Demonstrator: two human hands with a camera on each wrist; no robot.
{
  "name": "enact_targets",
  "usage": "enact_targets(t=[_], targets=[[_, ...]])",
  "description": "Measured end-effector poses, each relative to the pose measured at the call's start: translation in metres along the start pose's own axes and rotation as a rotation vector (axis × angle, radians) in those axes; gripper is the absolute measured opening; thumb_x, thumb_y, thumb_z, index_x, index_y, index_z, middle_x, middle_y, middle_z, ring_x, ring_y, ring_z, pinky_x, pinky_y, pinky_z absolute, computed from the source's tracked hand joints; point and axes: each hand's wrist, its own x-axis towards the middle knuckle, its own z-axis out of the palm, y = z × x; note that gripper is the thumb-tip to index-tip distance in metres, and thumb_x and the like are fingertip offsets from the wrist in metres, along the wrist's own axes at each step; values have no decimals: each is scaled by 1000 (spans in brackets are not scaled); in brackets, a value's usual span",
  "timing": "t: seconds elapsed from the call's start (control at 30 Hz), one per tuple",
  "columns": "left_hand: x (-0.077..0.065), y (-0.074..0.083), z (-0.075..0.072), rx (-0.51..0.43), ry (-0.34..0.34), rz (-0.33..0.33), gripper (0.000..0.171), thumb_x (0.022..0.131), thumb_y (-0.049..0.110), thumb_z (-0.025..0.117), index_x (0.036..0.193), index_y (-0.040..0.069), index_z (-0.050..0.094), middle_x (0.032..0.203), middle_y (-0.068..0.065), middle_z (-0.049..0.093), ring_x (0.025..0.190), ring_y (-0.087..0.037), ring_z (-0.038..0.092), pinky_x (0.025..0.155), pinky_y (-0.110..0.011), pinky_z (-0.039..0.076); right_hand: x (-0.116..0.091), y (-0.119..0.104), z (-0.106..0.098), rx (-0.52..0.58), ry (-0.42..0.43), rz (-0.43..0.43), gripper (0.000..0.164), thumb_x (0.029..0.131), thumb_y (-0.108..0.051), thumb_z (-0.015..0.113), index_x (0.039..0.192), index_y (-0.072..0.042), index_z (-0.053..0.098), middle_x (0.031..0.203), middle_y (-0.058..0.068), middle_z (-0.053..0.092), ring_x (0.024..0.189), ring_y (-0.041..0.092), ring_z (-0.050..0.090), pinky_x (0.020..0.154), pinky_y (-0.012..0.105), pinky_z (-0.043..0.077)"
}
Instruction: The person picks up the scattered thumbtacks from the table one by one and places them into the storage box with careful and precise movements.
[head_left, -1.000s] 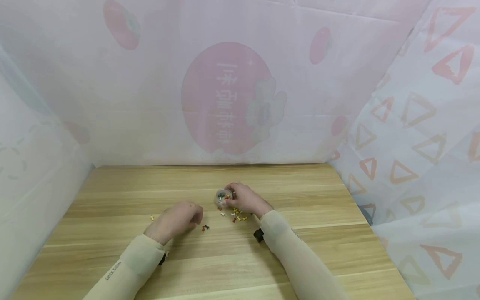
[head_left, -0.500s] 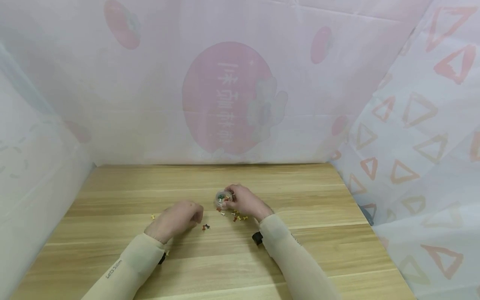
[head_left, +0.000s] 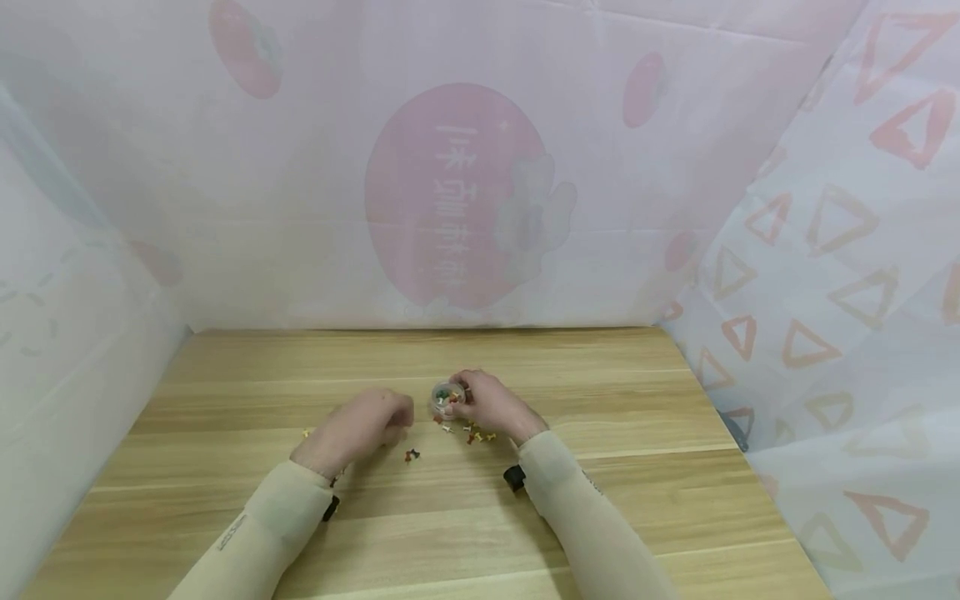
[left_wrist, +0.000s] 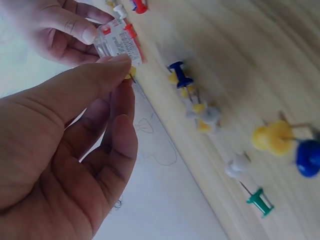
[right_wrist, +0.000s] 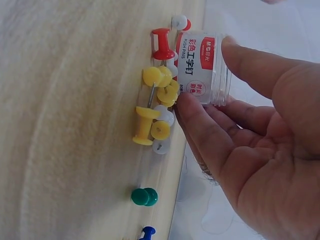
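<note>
My left hand [head_left: 358, 429] is raised a little over the table, left of the jar. In the left wrist view its thumb and forefinger pinch a yellow push pin [left_wrist: 131, 73], mostly hidden by the fingers. My right hand [head_left: 491, 403] grips a small clear jar [right_wrist: 196, 67] labelled PUSH PINS between thumb and fingers. From above, the jar looks uncapped, with green, red, yellow and white pins [head_left: 442, 395] inside. Beside the jar lie a red push pin [right_wrist: 162, 44] and several yellow push pins [right_wrist: 145, 125].
A red and a dark blue pin [head_left: 412, 455] lie between the hands. One yellow pin [head_left: 307, 432] sits left of the left hand. A green push pin [left_wrist: 260, 202] and others are scattered on the wooden table [head_left: 600, 375]. Printed cloth walls [head_left: 300, 208] border the table.
My left hand has lifted slightly and shifted right and away from me, towards the jar. The right hand and jar have hardly moved over the last half second.
</note>
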Motion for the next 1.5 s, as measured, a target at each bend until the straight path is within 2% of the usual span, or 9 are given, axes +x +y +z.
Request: enact_targets(t=[0.2,0.53,0.8,0.97,1.13,1.33,1.5], targets=[[13,0,0,-10,36,-2,15,90,3,77,98,15,73,94,4,72,89,-13,66,83,-36,57,1,0,1,5,-2,-2,52,95,-28,75,137,-4,59,123,10,66,104,15,62,92,34,54],[32,1,-1,-30,77,4,10,92,6,75,98,14,74,93,5,71,91,-15,66,85,-37,57,2,0,0,33,-9,-9,49,94,-25,76,135,-4,60,121,9,67,100,12,63,90,33,55],[44,7,-3,-81,80,-35,11,91,8,77,98,16,74,96,3,73,92,-15,66,87,-38,58,1,1,0,59,-23,1,48,95,-27,76,135,-5,61,118,7,67,96,11,63,86,31,55],[53,9,0,-83,94,-50,11,92,10,77,97,19,73,96,4,73,91,-14,66,87,-39,58,1,0,0,65,-24,22,50,96,-29,74,138,-6,59,123,8,67,103,13,64,90,33,55],[61,11,4,-85,111,-44,10,92,9,76,100,14,75,96,4,74,91,-15,67,87,-38,58,1,0,0,53,-26,36,51,97,-31,73,140,-8,59,128,9,66,111,18,64,94,36,55],[63,11,6,-110,129,-36,12,90,6,78,98,14,75,98,1,74,92,-16,68,88,-38,58,0,-1,0,26,-10,3,48,95,-31,75,135,-8,61,124,8,68,104,15,63,92,37,54],[55,8,3,-103,107,-47,11,90,8,78,96,16,74,97,2,73,92,-16,67,88,-39,57,0,0,0,44,-9,-6,51,94,-28,76,137,-4,60,123,10,68,102,14,64,92,35,55]])
